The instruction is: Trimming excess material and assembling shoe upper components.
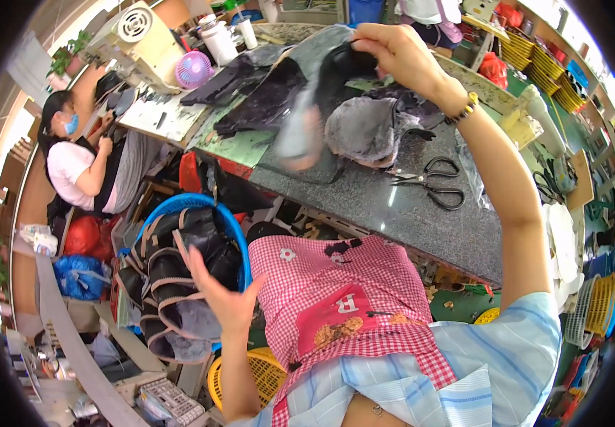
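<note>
Raised over the table [307,188], my right hand [398,58] pinches the top edge of a black and grey fleece-lined shoe upper [341,65]. The piece hangs down to the left, its lower end smeared by motion. My left hand [223,290] is empty, fingers spread, in front of a blue basket [242,245] filled with stacked dark shoe uppers [179,288] with pale edges. Beneath my right forearm lies another grey fleecy upper [363,132]. Black-handled scissors [435,186] rest beside it on the tabletop, their blades pointing left.
Flat dark pieces [261,96] spread across the far left of the table. Behind them stand a sewing machine [133,39], a small purple fan [193,69] and a white bottle [217,39]. A masked co-worker [80,153] sits at left. A yellow basket [264,373] is below my left forearm.
</note>
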Tool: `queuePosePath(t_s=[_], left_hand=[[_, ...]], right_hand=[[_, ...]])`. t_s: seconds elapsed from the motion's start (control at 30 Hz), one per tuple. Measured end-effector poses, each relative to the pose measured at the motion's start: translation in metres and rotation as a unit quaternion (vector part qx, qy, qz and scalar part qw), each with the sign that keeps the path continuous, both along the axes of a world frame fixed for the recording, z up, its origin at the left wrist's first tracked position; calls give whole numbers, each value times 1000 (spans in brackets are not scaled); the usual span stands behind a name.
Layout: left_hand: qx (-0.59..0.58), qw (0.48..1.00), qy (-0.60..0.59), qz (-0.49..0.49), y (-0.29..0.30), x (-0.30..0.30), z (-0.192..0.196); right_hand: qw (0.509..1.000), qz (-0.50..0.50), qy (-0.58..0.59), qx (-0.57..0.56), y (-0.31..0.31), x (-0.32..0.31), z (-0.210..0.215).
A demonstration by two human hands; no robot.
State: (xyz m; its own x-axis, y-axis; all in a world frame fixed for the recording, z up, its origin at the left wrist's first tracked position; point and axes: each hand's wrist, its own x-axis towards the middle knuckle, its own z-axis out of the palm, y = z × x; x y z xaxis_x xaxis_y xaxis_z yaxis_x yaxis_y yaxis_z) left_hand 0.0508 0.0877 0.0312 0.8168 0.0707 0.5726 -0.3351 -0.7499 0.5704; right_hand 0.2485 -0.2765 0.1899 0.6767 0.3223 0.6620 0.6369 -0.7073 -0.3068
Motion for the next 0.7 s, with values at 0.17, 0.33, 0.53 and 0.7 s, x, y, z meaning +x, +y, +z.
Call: queuePosePath(t_s=[0.17,0.33,0.53,0.7], left_hand=[[194,945,-255,-63,14,27,86],[142,966,15,-217,13,-22,143],[-252,803,486,-234,21,-35,26],[-487,551,643,-213,-27,-66,-66]], right_hand=[[923,245,273,113,81,-104,10],[817,371,418,140,67,-137,-66],[883,392,258,-9,64,-216,-120],[743,363,562,11,30,-229,-125]])
